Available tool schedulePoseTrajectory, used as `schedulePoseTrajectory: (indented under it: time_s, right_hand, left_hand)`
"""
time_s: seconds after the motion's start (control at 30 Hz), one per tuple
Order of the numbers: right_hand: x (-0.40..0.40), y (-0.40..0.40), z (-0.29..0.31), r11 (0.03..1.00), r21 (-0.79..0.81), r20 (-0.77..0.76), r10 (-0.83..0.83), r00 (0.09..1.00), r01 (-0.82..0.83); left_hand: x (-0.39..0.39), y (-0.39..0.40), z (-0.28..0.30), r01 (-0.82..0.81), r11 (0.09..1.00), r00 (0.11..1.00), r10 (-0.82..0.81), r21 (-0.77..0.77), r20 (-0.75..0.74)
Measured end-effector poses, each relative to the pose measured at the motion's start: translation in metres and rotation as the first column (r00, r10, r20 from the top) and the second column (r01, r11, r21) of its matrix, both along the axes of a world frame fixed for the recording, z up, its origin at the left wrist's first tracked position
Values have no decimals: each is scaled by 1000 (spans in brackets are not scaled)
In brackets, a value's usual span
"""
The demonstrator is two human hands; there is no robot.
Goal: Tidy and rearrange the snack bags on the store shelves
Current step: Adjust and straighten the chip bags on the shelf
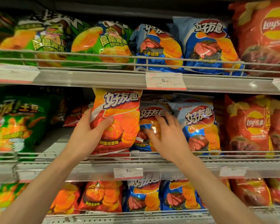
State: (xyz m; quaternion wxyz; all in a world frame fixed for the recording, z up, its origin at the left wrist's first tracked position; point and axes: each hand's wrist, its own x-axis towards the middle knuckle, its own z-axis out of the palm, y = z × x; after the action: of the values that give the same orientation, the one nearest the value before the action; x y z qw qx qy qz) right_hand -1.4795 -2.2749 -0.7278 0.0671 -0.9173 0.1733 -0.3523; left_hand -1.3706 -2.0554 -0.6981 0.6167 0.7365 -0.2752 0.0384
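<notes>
Orange bag point(118, 120) gripped upright in left hand point(87, 135), right hand point(166, 136) spread flat on blue bag point(149, 126), gap at left unfilled, so midway-ish.

On the middle shelf I see one open gap point(60, 139) left of the orange kimchi-flavour chip bag point(118, 120), bare shelf floor running back to fallen red bags point(74, 115) at the rear, with the green potato-snack bag point(18, 123) walling its left side. To the right, blue steak-flavour bags point(199, 125) and red Lay's bags point(250, 125) stand packed side by side. The wire front rail point(233, 155) crosses the bags' lower parts, and the upper shelf's edge point(90, 80) hangs just above their tops, so I can enter only between these two.
</notes>
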Motion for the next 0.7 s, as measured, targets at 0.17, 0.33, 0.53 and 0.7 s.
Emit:
schedulePoseTrajectory:
  time_s: [0.17, 0.33, 0.53, 0.7]
  right_hand:
    - [11, -17, -8, 990, 131, -94, 71, 993, -58]
    - [4, -20, -6, 984, 157, -79, 98, 992, -85]
    - [2, 1, -2, 996, 59, 31, 69, 997, -71]
    - [24, 48, 8, 982, -5, 19, 189, 982, -189]
  left_hand:
    - [9, 15, -2, 0, 1000, 1000, 0, -15, -11]
    - [11, 21, -4, 10, 998, 999, -13, -67, -38]
    - [23, 56, 3, -43, 998, 999, 42, -55, -16]
    - [55, 93, 10, -155, 988, 988, 155, 7, 17]
